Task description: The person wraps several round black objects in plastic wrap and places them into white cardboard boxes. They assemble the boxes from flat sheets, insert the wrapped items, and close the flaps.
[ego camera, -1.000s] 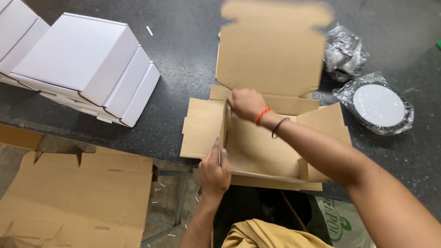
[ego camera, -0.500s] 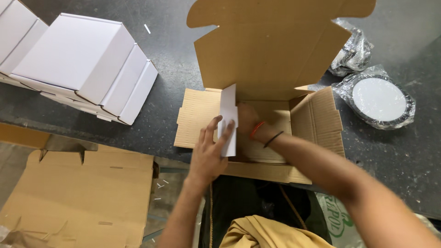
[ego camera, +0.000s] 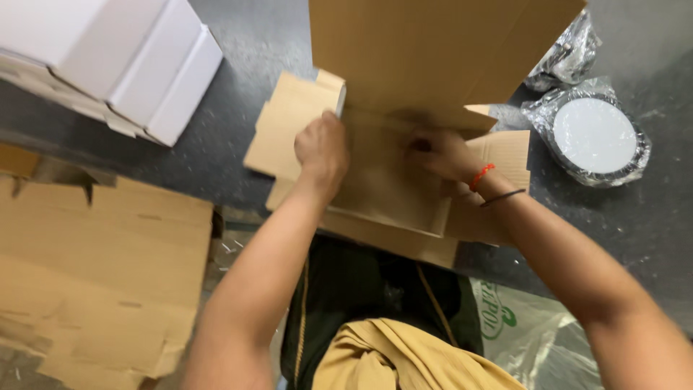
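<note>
Left hand (ego camera: 323, 150) is closed on the left side flap of the brown cardboard box (ego camera: 382, 180), which lies partly folded at the near edge of the dark table (ego camera: 216, 137). Right hand (ego camera: 438, 153) is pressed inside the box, fingers curled; whether anything is gripped cannot be told.

White boxes (ego camera: 123, 65) sit far left, flat cardboard (ego camera: 94, 274) below, and what look like wrapped round discs (ego camera: 592, 137) right.

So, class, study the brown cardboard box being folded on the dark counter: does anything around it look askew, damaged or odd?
Nothing looks damaged. The brown cardboard box is only half-folded, with both hands, left hand and right hand, pressing inside it. The round white disc in crinkled clear plastic lies intact beside it.
</note>
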The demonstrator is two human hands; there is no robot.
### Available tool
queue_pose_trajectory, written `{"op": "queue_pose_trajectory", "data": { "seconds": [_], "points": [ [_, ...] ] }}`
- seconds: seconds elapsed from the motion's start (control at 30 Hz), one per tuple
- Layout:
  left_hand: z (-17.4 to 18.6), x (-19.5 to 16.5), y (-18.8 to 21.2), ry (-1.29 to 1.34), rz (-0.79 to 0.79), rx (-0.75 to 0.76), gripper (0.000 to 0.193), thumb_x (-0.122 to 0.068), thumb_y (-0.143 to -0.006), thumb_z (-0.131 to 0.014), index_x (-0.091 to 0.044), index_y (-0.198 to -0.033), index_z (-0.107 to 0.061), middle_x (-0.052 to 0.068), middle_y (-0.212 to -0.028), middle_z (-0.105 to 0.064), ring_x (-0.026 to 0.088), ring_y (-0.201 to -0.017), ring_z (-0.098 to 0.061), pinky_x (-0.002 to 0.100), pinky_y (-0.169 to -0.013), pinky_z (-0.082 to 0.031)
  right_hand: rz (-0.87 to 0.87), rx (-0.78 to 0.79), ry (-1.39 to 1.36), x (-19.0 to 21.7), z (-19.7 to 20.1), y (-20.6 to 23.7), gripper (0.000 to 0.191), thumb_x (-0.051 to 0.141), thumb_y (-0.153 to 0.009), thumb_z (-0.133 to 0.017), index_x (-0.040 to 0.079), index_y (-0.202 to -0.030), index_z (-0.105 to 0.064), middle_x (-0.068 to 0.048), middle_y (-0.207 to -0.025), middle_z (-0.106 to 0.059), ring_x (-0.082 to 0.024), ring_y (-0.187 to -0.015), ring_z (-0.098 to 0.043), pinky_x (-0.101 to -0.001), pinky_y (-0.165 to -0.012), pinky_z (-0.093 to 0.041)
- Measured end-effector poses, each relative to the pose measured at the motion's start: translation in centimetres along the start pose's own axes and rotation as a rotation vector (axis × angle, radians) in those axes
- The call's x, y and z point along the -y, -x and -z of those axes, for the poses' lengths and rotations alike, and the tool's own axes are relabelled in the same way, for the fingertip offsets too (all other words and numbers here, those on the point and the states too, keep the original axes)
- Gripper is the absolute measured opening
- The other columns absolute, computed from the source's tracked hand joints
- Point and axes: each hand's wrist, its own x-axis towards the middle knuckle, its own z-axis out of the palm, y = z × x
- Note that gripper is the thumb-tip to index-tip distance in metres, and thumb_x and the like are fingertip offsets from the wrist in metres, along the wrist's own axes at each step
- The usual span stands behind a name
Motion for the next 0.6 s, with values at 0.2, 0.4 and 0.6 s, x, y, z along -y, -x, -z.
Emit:
{"op": "queue_pose_trajectory", "data": {
  "seconds": [0.2,0.4,0.6],
  "points": [
    [1.4,0.0,1.4,-0.118,-0.153,-0.220,0.031,-0.013,-0.095,-0.063,-0.001,-0.123,-0.060,0.014,-0.116,-0.068,0.028,-0.094,-0.073,0.039,-0.065,-0.060,-0.172,-0.648,0.055,-0.8,1.4,6.9,0.030,0.022,-0.091,-0.080,0.004,-0.110,-0.065,-0.014,-0.104,-0.065,-0.023,-0.089,-0.067,-0.0346,-0.074,-0.057],
    [4.8,-4.5,13.6,0.149,-0.783,-0.092,0.051,-0.053,-0.075,-0.072,-0.009,-0.099,-0.073,0.016,-0.106,-0.067,0.036,-0.101,-0.064,0.052,-0.090,-0.051,-0.094,-0.813,0.288,-1.4,1.5,7.0,0.051,0.021,-0.075,-0.094,0.001,-0.114,-0.067,-0.013,-0.101,-0.066,-0.030,-0.094,-0.059,-0.0409,-0.081,-0.051],
    [1.8,-6.6,16.4,0.229,-0.810,-0.095,0.051,-0.060,-0.088,-0.067,-0.009,-0.086,-0.068,0.008,-0.081,-0.069,0.028,-0.077,-0.070,0.043,-0.062,-0.057,-0.316,-0.736,-0.078,0.4,-1.9,4.8,0.021,0.014,-0.084,-0.079,0.006,-0.102,-0.073,-0.011,-0.086,-0.068,-0.025,-0.079,-0.064,-0.0369,-0.074,-0.053]
  ]
}}
